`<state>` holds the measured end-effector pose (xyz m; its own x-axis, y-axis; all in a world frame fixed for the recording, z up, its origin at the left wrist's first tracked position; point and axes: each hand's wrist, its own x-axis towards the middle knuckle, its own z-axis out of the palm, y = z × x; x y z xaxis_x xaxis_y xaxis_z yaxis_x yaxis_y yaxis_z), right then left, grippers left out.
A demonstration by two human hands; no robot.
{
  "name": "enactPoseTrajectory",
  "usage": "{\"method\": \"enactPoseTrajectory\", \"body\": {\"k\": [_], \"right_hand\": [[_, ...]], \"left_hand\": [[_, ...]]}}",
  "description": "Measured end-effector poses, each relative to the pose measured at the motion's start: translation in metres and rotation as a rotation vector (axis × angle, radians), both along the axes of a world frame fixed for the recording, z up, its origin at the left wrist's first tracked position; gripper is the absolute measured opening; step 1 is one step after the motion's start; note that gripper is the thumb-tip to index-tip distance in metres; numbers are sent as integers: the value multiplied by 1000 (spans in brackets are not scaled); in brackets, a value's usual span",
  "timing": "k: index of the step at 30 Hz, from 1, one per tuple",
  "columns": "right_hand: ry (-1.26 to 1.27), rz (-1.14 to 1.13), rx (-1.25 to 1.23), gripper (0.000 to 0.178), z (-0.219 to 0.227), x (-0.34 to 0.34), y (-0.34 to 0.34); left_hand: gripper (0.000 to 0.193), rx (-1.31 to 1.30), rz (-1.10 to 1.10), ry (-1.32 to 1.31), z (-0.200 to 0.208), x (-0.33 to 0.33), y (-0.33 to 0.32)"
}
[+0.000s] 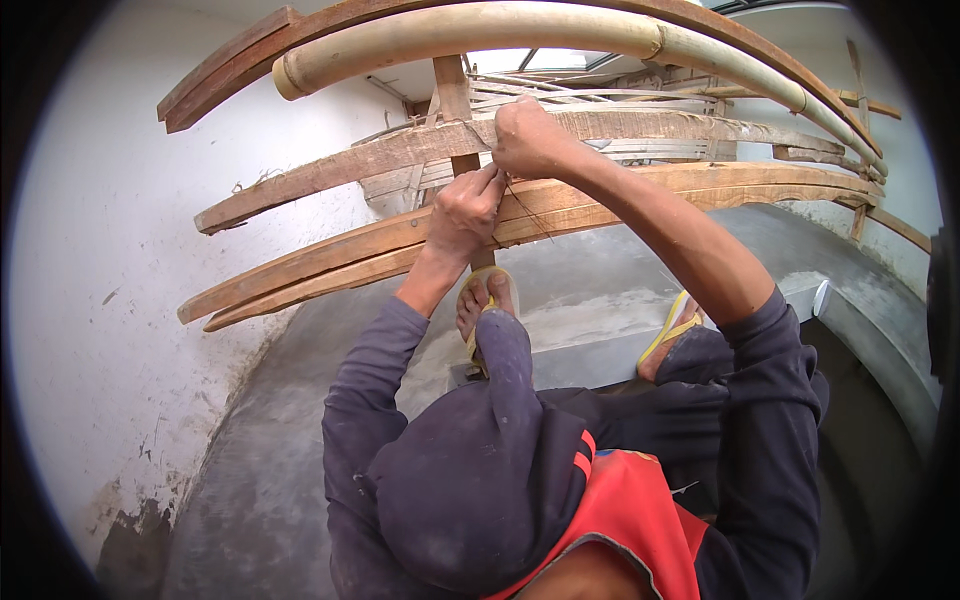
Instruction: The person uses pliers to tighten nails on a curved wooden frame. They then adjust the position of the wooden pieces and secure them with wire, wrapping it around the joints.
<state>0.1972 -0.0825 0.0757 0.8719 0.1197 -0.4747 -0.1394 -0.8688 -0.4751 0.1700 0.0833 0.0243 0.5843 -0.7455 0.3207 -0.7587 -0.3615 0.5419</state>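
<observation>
Thin dark wire (528, 210) is looped at the crossing of an upright wooden post (452, 90) and a rough, weathered plank (340, 168). My left hand (462, 212) is closed, pinching the wire just below that plank. Directly above it, my right hand (532, 138) makes a fist on the wire, against the plank's face. Loose wire ends hang from between the hands, over a pair of lighter timbers (600, 195). Most of the wire inside both hands is hidden by the fingers.
A thick bamboo pole (480, 28) and brown timber (225, 75) cross overhead. Behind the planks are pale slats (640, 148). My sandalled left foot (488, 300) stands under the timbers, the right foot (668, 335) by a ledge edge. A white wall (100, 250) rises at left.
</observation>
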Motion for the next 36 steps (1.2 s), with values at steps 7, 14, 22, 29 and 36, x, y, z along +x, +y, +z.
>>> {"method": "enactPoseTrajectory", "body": {"k": [7,14,22,29,36], "right_hand": [[-52,-43,-121,20,2,-2,21],[-242,77,-370,12,7,-23,49],[-386,-307,-150,10,-4,-45,34],[-226,-784,503,23,-39,-66,11],[-278,-711,354,15,-25,-55,11]], "left_hand": [[13,20,119,329,-6,-20,-13],[19,-370,406,661,12,-72,-48],[30,-526,691,1457,24,5,-7],[23,-135,522,880,45,20,-27],[17,-63,189,360,25,30,-23]]}}
